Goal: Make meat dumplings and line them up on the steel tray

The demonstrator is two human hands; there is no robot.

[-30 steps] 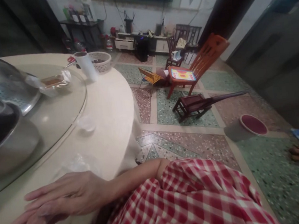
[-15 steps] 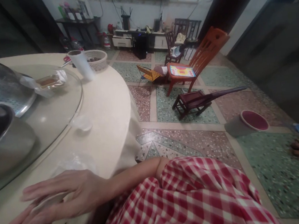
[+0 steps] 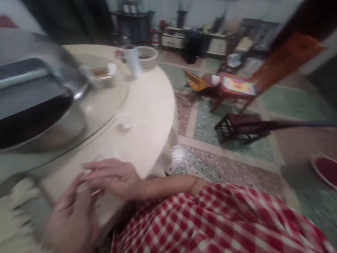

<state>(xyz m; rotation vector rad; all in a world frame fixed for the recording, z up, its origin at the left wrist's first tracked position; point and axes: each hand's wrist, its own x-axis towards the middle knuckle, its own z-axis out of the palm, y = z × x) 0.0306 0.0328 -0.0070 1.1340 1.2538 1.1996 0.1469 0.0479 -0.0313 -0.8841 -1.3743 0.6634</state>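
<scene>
Both my hands are together over the near edge of the cloth-covered round table (image 3: pixel 151 104). My left hand (image 3: pixel 72 225) is at the lower left, its fingers bent up against those of my right hand (image 3: pixel 116 178), which reaches in from the right. Between the fingertips is a small pale piece of dough (image 3: pixel 85 186), mostly covered by the fingers and blurred. Left of my hands, a tray (image 3: pixel 41 208) holds several pale, soft-looking dough pieces (image 3: pixel 9 227). A crumpled clear plastic piece (image 3: pixel 103 154) lies just beyond my right hand.
A large metal pot (image 3: pixel 62 132) and a shiny lid (image 3: pixel 72 72) stand on the glass turntable (image 3: pixel 109 122). Farther off are a paper roll (image 3: pixel 133 62), a basket (image 3: pixel 150 57) and a small clear cup (image 3: pixel 124 122). Chairs (image 3: pixel 241 126) and a bucket (image 3: pixel 335 175) stand on the floor.
The view has swung left, bringing the dough tray into sight and more of the pot. My hands stay together, with the fingers now closer around the pale piece.
</scene>
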